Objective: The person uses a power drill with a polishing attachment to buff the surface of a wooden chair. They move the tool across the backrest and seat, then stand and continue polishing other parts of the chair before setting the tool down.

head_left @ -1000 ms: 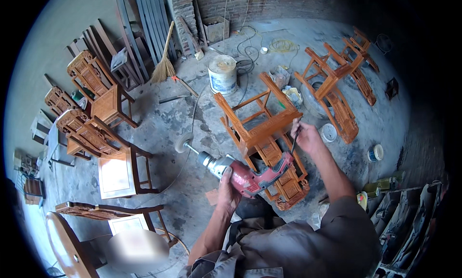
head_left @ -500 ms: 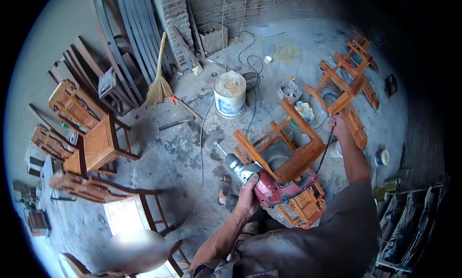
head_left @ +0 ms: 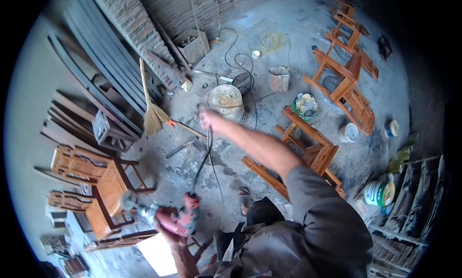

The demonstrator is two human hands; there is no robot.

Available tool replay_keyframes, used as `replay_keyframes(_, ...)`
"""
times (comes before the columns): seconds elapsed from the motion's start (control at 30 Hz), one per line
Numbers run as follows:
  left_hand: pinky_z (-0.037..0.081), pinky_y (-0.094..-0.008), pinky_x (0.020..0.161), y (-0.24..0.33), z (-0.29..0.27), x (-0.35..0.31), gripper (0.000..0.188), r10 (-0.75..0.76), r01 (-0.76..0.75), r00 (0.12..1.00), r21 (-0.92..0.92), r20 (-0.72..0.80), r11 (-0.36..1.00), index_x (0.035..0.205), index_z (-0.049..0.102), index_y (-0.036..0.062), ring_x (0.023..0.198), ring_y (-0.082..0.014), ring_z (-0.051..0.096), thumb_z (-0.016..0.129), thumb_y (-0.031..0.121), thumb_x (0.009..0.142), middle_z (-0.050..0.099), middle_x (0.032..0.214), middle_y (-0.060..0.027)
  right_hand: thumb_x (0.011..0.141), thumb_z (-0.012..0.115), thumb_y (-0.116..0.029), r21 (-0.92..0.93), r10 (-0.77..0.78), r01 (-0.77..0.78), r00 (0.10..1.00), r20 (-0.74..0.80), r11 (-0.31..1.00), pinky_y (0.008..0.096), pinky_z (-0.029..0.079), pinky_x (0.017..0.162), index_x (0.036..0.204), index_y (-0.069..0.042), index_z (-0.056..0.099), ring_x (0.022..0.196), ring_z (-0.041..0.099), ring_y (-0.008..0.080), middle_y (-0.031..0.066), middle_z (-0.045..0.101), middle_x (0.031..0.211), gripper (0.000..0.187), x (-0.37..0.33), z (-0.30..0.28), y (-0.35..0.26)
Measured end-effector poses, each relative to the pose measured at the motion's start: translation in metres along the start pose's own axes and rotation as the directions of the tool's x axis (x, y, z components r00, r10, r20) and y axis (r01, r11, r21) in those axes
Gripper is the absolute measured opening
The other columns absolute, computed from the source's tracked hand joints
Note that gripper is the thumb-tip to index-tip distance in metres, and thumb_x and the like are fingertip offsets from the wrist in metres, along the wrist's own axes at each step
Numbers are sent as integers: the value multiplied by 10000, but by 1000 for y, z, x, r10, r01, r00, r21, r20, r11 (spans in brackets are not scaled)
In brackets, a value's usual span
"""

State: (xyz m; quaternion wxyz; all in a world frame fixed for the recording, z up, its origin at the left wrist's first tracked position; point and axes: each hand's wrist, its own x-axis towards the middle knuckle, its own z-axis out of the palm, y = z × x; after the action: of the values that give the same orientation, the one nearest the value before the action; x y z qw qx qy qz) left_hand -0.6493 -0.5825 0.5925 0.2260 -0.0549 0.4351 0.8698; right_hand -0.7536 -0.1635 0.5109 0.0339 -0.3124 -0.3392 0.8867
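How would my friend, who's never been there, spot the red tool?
Find the big grey-brown shirt at the bottom of the picture. Just to its left, the left grip holds the red tool. Unlike the brown wooden chairs near it, it's red, with a silver neck and a round wheel.

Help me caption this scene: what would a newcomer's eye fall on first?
Likely the red power drill with a round, pale wheel at its tip, held at lower left by the left hand. Then the blurred right hand near centre, apparently gripping the drill's thin black cable. Carved orange-brown wooden chairs lie overturned at right.
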Motion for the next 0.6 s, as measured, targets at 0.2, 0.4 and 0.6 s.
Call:
replay_keyframes(0.2,494,-499,1017,108,-27,-21,589,142,-143,990,107,14,984,1297,542,99,1077,-271,626,572,572,947,644,1139,-85,1024,392,-174,-137,163,-176,982,-100,975,283,366,402,1009,-90,564,495,473,125,49,570,733,192,-24,24,152)
replay_keyframes(0.4,484,-483,1033,142,-15,30,607,46,-92,985,275,168,957,1267,541,54,1088,-277,617,591,569,950,639,1139,-111,992,506,-118,126,383,-366,911,-156,922,314,489,490,995,-116,592,699,587,149,56,630,862,85,-73,23,253)
replay_keyframes(0.6,544,-417,913,132,41,108,525,-176,23,957,544,230,838,1182,606,36,938,-261,666,643,504,947,672,1032,-109,926,571,-221,-458,175,-199,980,-95,866,489,490,813,1056,-14,602,994,607,326,181,645,1036,246,-102,-34,305)
